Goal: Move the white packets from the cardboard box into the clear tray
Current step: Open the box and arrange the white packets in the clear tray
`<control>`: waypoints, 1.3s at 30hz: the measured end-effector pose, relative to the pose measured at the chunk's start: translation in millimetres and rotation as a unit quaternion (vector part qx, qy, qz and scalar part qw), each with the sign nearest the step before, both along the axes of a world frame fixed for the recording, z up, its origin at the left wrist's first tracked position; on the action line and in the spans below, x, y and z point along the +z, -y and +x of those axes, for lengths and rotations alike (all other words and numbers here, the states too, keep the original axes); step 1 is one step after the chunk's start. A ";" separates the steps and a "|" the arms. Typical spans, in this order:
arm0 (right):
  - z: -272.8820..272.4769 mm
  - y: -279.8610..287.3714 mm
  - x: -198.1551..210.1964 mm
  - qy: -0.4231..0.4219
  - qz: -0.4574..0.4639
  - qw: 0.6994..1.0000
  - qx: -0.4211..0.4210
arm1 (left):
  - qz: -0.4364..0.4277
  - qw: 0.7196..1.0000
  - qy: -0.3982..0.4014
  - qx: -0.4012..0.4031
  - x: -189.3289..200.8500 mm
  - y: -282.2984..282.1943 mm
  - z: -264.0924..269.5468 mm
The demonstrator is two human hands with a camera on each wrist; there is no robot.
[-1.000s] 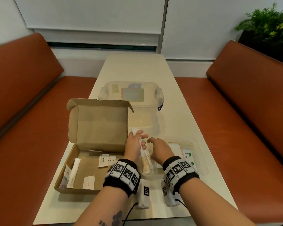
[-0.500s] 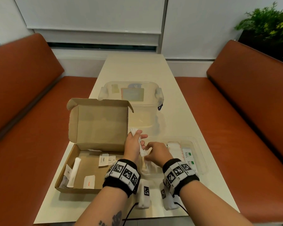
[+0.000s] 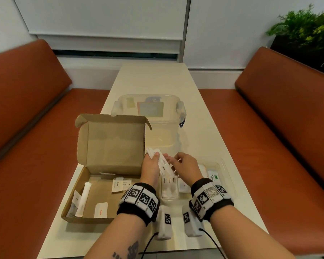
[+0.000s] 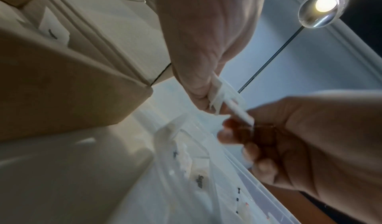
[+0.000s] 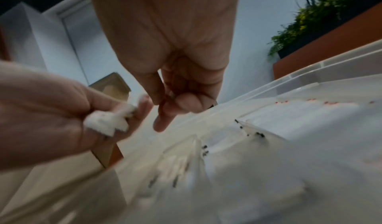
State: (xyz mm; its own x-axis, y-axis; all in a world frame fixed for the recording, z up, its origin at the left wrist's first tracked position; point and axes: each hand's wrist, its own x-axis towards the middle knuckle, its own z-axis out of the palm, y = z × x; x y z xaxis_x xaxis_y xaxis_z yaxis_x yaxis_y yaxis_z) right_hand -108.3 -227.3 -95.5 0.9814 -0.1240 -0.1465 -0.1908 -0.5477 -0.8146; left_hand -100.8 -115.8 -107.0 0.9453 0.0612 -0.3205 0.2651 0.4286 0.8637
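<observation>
A bundle of slim white paper packets (image 3: pixel 162 161) is gripped in the left hand (image 3: pixel 151 166), held just above the clear plastic compartment tray (image 3: pixel 225 170) and beside the open brown cardboard box (image 3: pixel 101 184). One packet (image 4: pixel 239 113) appears to be pinched by the fingertips of the right hand (image 3: pixel 185 166), though the right wrist view is too blurred to confirm it. The step is best done if a single packet is drawn out lengthwise, the bundle is kept firmly clamped, and the packet is laid parallel to those already in the tray's nearest compartment. More packets (image 3: pixel 118 185) remain in the box on the cream counter (image 3: pixel 153 79).
</observation>
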 end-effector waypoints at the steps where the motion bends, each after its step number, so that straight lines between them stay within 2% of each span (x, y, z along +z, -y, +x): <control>1: -0.7 0.0 2.4 -0.014 0.031 0.999 0.003 | 0.015 1.000 0.008 -0.005 -0.4 0.3 0.1; 5: -3.8 5.7 7.0 -0.078 0.144 0.985 0.048 | 0.047 0.999 0.017 -0.011 -1.0 1.1 2.1; 10: 6.6 29.9 12.8 0.006 0.176 0.984 -0.039 | 0.028 0.999 0.000 0.016 -0.8 3.7 8.4; 13: 14.5 46.3 19.1 0.031 0.176 0.982 -0.061 | 0.092 0.996 -0.004 0.005 -2.6 3.7 10.2; 16: 18.8 53.4 23.8 0.032 0.179 0.982 -0.049 | 0.188 0.980 0.030 -0.061 -5.9 3.2 8.4; 18: 20.4 52.4 24.6 0.034 0.177 0.983 -0.041 | 0.221 0.969 0.046 -0.100 -5.3 5.4 6.1; 22: 21.8 44.8 22.9 0.039 0.189 0.980 -0.049 | 0.229 0.967 0.046 -0.104 -4.6 9.0 6.6; 26: 15.6 32.9 15.0 0.005 0.261 0.964 -0.053 | 0.218 0.972 0.038 -0.077 -8.1 7.5 8.9; 29: 13.4 28.3 10.5 0.011 0.289 0.954 -0.078 | 0.200 0.978 0.027 -0.057 -8.7 6.7 8.5; 32: 13.7 28.9 4.8 -0.010 0.224 0.969 -0.103 | 0.147 0.989 0.011 -0.021 -5.8 4.7 11.3; 36: 4.1 14.7 -9.5 -0.113 0.044 0.993 -0.003 | 0.099 0.995 -0.005 0.002 -0.5 3.1 14.2; 39: -0.7 0.8 -17.1 -0.087 -0.088 0.991 0.053 | 0.091 0.996 -0.003 -0.002 0.5 3.7 12.1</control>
State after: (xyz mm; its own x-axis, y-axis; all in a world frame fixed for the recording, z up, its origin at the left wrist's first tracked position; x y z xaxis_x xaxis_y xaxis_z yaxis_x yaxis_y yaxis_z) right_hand -109.0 -228.1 -112.7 0.9521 -0.0605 -0.2996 -0.2539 -0.7024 -0.6649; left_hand -88.7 -119.5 -106.5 0.9438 0.1157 -0.3096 0.2711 0.2650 0.9254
